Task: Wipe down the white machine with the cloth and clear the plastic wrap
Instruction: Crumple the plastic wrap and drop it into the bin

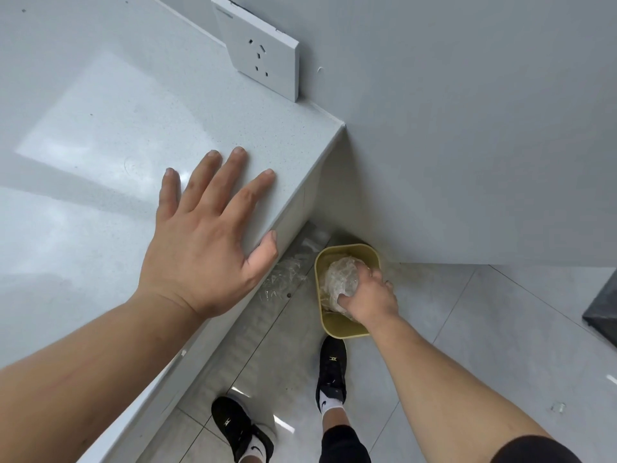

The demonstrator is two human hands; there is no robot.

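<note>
Bare forearms reach in from the near edge, the left one closest and largest in view. Below them, on the grey tiled floor (467,329), stand two black shoes with white socks: the left shoe (233,426) near the foot of the counter, the right shoe (330,369) a step farther on, its toe just short of a yellow bin (344,330).

The left hand (203,248) lies palm down on the pale speckled countertop (100,128), close to its right edge. Its fingers are straight and spread, and the thumb tip sits at the lip of the counter; it holds nothing.

The right hand (370,297) reaches down into the yellow bin. Its fingers and thumb are curled into a ball of plastic wrap (340,275), gripping it from the right side. The crumpled clear wad fills much of the bin's opening and sits inside its rim.

Left of the bin, a second, loose sheet of clear wrap (287,279) lies on the floor along the base of the counter, apart from the bin.

Farther off, the bin stands in the corner where the counter meets the grey wall (467,128). A white wall socket (263,51) is mounted just above the far end of the countertop. A dark object (604,312) shows at the right edge, cut off by the frame.
</note>
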